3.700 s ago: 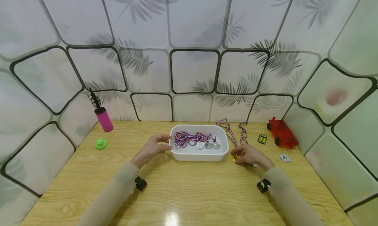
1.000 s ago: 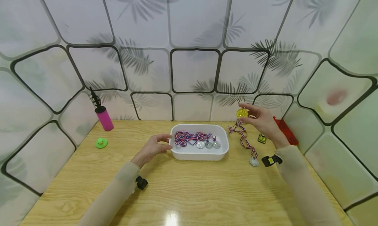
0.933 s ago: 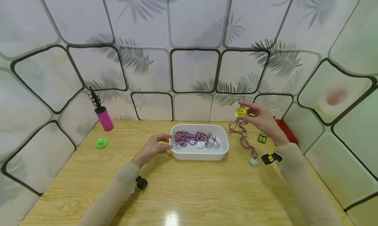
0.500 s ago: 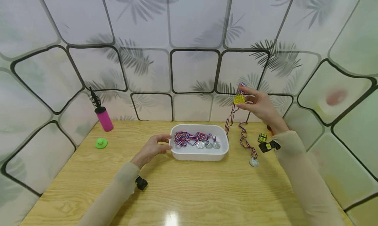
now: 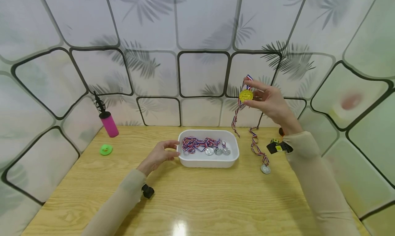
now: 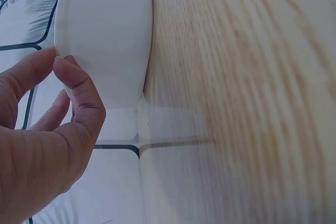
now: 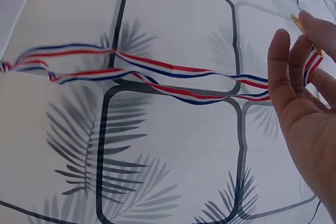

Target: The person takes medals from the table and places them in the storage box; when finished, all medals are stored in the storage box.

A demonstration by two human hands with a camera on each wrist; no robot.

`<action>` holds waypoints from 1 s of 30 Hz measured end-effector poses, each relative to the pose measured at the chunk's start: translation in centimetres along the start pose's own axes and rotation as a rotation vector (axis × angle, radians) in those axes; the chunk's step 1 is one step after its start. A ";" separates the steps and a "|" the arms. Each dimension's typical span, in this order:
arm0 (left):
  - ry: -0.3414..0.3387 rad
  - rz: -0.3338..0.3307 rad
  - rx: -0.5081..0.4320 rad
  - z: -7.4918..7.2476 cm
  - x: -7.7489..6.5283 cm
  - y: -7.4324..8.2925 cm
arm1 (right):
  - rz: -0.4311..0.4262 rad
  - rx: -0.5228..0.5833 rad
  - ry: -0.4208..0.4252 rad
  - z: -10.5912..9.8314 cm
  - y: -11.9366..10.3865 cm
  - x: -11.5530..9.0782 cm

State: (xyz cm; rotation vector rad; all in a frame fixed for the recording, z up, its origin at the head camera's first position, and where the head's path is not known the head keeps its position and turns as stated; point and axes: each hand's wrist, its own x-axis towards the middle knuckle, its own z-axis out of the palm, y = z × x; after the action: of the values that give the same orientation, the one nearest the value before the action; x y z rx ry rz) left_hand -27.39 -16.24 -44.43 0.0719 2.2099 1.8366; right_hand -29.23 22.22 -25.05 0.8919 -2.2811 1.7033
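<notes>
My right hand point(image 5: 271, 104) pinches a gold medal point(image 5: 246, 96) high over the table, near the wall. The medal's striped ribbon point(image 7: 178, 69) in red, white and blue trails from between the fingers, its loose end hanging just beyond the tub's back right corner. At its left end, the white plastic tub point(image 5: 206, 163) has its rim between the thumb and fingers of my left hand point(image 5: 158, 155). Inside the tub lie several silver medals point(image 5: 209, 151) with bunched ribbons. To the tub's right, another silver medal point(image 5: 265, 169) rests on the table, ribbon stretched toward the wall.
A green rubber duck point(image 5: 106, 149) and a pink pump point(image 5: 109, 124) with a black top stand on the left. On the right, a small yellow toy car point(image 5: 274, 140) is partly hidden by the right wrist's camera. A patterned curtain closes off the back and sides.
My right hand has picked the gold medal up from the table, raised it and shifted it left, its ribbon lifting clear. The left hand and tub have stayed put.
</notes>
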 end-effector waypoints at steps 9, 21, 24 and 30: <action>-0.001 -0.008 0.002 0.0 0.0 -0.1 | 0.047 -0.106 -0.065 1.3 1.5 -0.1; 0.001 -0.006 0.001 0.1 0.0 0.0 | 0.149 -0.173 -0.112 2.3 5.2 -0.2; -0.003 -0.007 -0.006 0.1 0.0 -0.1 | 0.149 -0.166 -0.124 2.7 5.9 0.0; -0.003 -0.002 -0.009 0.0 0.0 -0.1 | 0.149 -0.184 -0.151 4.2 6.2 0.5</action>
State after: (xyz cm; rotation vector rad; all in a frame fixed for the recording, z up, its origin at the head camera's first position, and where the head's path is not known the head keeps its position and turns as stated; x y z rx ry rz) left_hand -27.35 -16.23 -44.54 0.0705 2.1989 1.8446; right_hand -32.09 19.24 -31.34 0.8580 -2.6129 1.4929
